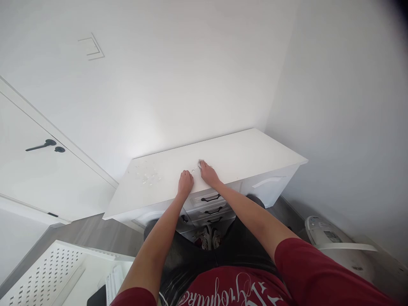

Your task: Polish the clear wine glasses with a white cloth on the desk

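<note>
Both of my hands are over the white top of a cabinet (242,148), near its middle. My left hand (185,183) rests on the surface with its fingers curled together; whatever they hold is hidden. Pinched in my right hand (209,174) is a small pale piece with a greyish edge (199,163), too small to name. A tiny clear piece (193,171) shows between the two hands. To the left of my left hand, several small clear, glassy pieces (149,176) lie scattered on the cabinet top.
Drawers with dark handles (213,210) face me below the top. Behind the cabinet rises a white wall (197,85). On the left is a white door with a black handle (41,144). A white perforated panel (47,272) and a rice-cooker-like appliance (328,233) stand nearby.
</note>
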A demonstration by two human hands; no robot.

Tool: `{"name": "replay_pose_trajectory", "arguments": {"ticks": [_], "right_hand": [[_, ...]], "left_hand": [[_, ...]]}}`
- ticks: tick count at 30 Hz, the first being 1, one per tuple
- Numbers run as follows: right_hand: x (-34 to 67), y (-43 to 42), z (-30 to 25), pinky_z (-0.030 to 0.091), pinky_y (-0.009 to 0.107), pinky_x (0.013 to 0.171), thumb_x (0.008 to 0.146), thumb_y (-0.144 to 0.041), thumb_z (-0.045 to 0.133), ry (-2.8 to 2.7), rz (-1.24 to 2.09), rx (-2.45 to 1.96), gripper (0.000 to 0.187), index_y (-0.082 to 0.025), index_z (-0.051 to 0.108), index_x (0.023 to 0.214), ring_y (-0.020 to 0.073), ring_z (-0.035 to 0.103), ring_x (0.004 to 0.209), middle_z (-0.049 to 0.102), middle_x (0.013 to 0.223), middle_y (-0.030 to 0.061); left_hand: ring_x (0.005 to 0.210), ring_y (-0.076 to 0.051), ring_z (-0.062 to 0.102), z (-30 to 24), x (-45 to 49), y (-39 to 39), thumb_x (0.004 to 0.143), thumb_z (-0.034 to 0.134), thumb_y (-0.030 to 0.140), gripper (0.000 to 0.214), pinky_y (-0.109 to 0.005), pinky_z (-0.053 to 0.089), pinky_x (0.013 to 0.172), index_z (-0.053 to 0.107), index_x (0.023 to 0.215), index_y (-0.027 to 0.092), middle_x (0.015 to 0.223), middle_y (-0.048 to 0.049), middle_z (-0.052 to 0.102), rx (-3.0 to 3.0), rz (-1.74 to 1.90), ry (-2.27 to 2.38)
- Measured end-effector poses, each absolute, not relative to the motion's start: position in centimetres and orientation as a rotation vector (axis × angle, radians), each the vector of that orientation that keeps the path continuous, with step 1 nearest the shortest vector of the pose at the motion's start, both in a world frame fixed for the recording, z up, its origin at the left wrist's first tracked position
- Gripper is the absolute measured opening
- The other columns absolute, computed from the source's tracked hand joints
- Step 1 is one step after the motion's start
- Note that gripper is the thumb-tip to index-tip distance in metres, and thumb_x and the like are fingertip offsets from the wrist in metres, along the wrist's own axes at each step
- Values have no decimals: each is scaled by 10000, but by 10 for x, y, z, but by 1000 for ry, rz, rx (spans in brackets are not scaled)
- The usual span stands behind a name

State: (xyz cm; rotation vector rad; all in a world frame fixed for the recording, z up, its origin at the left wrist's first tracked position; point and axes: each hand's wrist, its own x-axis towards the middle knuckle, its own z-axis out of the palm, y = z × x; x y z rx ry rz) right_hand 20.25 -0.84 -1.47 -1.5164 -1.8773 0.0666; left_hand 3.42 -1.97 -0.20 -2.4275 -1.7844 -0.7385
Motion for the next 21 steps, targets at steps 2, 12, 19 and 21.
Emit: {"name": "replay_pose_trajectory", "arguments": {"ticks": [2, 12, 19, 21], "right_hand": [[201, -9, -14, 512, 362, 866, 1013, -199, 273, -1887, 108, -1562, 413, -119, 443, 1380, 252, 644, 1026, 612, 1284, 173], [201, -15, -10, 473, 311, 730, 1036, -244, 283, -1988, 41, -1594, 337, -127, 470, 1290, 235, 653, 806, 699, 969, 133], [200, -13, -5, 447, 350, 988, 992, -167, 396, -2240, 77, -1065, 248, -189, 554, 1182, 217, 579, 1150, 641, 1236, 109], [200, -13, -4, 431, 371, 1032, 987, -162, 407, -2247, 94, -1020, 262, -187, 553, 1204, 220, 551, 1211, 614, 1294, 115]], "left_hand": [[887, -229, 548, -2, 34, -19, 990, 338, 169, 191, -347, 436, 745, 496, 884, 185, 938, -105, 568, -2430, -738, -1797], [798, -211, 569, -2, 33, -20, 1022, 307, 248, 208, -324, 412, 685, 473, 911, 188, 894, -91, 574, -2376, -802, -1914], [901, -226, 578, -3, 30, -19, 1012, 347, 260, 134, -318, 410, 710, 449, 940, 213, 925, -78, 594, -2470, -792, -1879], [931, -228, 566, -4, 30, -18, 1005, 347, 234, 115, -323, 418, 738, 445, 949, 214, 951, -80, 595, -2487, -788, -1855]]}}
